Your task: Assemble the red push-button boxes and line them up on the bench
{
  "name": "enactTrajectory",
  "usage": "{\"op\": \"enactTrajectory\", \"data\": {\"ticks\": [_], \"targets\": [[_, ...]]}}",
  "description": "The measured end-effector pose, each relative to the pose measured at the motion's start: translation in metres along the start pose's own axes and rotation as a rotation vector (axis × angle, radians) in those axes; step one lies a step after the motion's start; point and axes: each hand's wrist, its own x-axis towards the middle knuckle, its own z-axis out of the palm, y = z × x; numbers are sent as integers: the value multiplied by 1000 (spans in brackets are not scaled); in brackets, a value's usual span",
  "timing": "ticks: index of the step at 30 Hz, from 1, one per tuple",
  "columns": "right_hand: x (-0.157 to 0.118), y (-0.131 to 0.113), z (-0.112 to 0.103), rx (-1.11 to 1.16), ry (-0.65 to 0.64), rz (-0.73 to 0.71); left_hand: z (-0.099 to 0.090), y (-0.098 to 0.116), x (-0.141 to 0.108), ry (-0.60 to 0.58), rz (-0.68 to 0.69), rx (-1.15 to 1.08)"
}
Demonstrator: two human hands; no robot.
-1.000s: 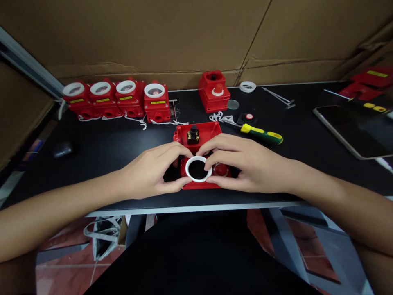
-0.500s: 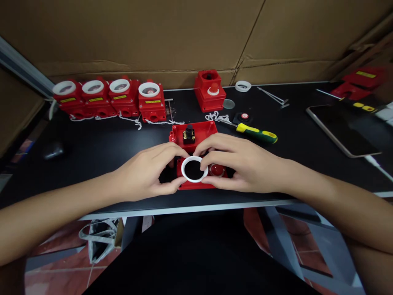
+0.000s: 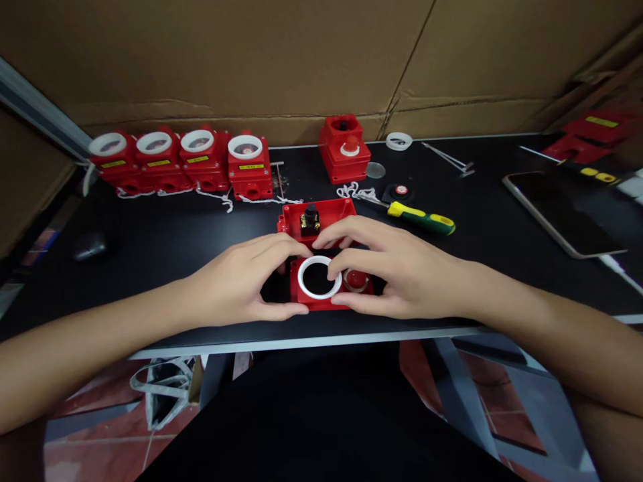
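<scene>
A white ring (image 3: 300, 280) sits on a red cover (image 3: 321, 304) that lies at the table's front edge, with a dark round opening inside the ring. My right hand (image 3: 396, 268) has its index finger and thumb on the ring's right side. My left hand (image 3: 251, 278) grips the left part of the cover, thumb at the front and fingers behind. A red domed lamp (image 3: 356, 279) shows on the cover under my right hand. Just behind lies an open red box (image 3: 334, 215) holding a black switch block (image 3: 310, 222), partly hidden by my right fingers.
Several red boxes with white rings (image 3: 249, 167) line the back left. Behind stand another red box (image 3: 344, 161) and a loose white ring (image 3: 398, 140). To the right are a green-yellow screwdriver (image 3: 424, 217) and a phone (image 3: 557, 207). A black mouse (image 3: 90, 246) lies left.
My left thumb has slid off the white ring, forward onto the front of the red cover. My right hand stays at the ring.
</scene>
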Motion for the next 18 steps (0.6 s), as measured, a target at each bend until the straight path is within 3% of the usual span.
{"op": "enactTrajectory", "data": {"ticks": [5,18], "targets": [[0,1,0,58,-25,0,3,-2,-3,29,-39,-25],[3,1,2,89,71,-45,4,-2,-3,32,-17,-48]]}}
